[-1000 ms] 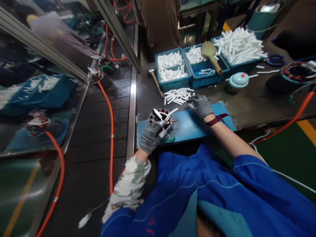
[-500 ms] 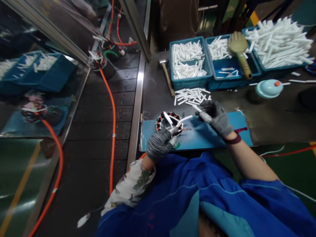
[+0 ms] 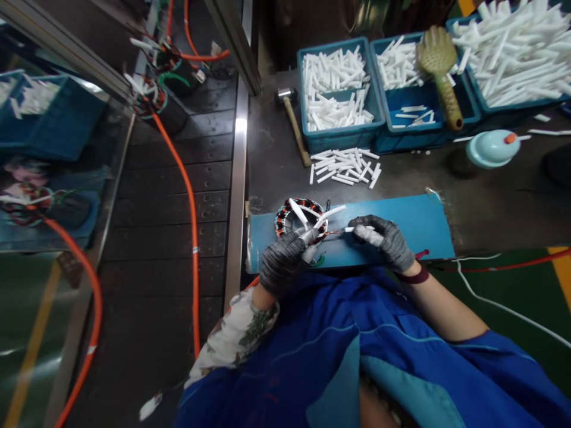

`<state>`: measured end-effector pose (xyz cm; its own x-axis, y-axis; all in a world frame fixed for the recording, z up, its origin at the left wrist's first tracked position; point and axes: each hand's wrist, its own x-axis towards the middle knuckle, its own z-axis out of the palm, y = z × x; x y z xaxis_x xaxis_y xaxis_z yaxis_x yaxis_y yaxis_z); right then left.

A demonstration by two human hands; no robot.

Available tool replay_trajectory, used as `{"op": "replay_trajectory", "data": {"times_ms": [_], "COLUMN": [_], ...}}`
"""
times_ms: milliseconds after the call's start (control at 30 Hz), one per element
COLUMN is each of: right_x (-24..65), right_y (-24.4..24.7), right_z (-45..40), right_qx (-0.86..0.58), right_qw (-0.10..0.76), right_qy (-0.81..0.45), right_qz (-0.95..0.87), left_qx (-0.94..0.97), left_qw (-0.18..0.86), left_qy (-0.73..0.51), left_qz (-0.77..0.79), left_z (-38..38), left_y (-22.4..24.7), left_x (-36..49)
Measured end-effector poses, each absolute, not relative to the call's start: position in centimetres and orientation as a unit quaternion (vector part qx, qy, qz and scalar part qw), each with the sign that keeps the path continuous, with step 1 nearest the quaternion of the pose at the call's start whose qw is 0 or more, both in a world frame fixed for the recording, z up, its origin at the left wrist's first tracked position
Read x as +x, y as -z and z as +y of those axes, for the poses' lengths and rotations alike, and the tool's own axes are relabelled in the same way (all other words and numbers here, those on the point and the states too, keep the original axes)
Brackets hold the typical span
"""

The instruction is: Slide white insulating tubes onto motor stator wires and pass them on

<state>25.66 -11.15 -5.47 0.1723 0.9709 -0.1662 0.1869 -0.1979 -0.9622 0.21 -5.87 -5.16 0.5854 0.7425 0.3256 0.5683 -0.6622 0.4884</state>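
Note:
On the blue board [image 3: 401, 217] lies a round wound coil [image 3: 280, 223] with orange, black and white windings and white sleeves standing out of it. My left hand [image 3: 288, 258], in a grey glove, is closed at the coil's near right side, pinching the wire leads. A twisted lead end [image 3: 333, 232] points right from those fingers. My right hand [image 3: 386, 241], also gloved, pinches a short white sleeve [image 3: 350, 229], whose left end is at the tip of the lead. Whether the lead is inside the sleeve is too small to tell.
Loose white sleeves [image 3: 345, 166] lie behind the board, beside a hammer [image 3: 295, 128]. Blue bins [image 3: 341, 141] of sleeves stand behind, one with a scoop [image 3: 441, 77]. A light-blue lidded cup [image 3: 493, 148] stands right. Left, an orange cable [image 3: 191, 226] crosses the dark slats.
My right hand has moved down and left from the loose sleeves, bringing its white sleeve to the lead end. My left hand keeps its grip at the coil. The view has shifted slightly.

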Motion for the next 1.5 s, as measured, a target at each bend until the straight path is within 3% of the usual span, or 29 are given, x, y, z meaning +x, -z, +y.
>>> {"op": "replay_trajectory", "data": {"times_ms": [300,500,700,900,1033,1167,1500], "right_x": [24.0,22.6,24.7,24.5,24.3,24.0,21.3], "right_y": [5.5,6.0,5.9,5.6,4.6,4.8,4.0], "right_z": [-12.6,-13.5,-12.4,-10.8,-9.6,-8.4,-6.3], "right_qx": [-0.665,-0.614,-0.653,-0.582,-0.537,-0.508,-0.508], "right_qw": [0.423,0.383,0.450,0.440,0.353,0.253,0.147], "right_qy": [-0.402,-0.430,-0.432,-0.409,-0.315,-0.334,-0.275], "right_qz": [-0.466,-0.540,-0.430,-0.549,-0.699,-0.753,-0.803], "left_qx": [0.864,0.868,0.869,0.872,0.875,0.875,0.883], "left_qw": [0.191,0.192,0.175,0.192,0.181,0.126,0.046], "left_qy": [-0.252,-0.250,-0.269,-0.259,-0.264,-0.295,-0.279], "left_qz": [0.391,0.385,0.376,0.367,0.365,0.363,0.374], "left_z": [-5.9,-5.9,-5.8,-5.6,-5.7,-6.2,-6.5], "left_y": [5.2,5.1,5.2,5.5,5.5,5.7,6.4], "left_x": [0.2,0.3,0.3,0.0,0.0,0.5,0.7]}}
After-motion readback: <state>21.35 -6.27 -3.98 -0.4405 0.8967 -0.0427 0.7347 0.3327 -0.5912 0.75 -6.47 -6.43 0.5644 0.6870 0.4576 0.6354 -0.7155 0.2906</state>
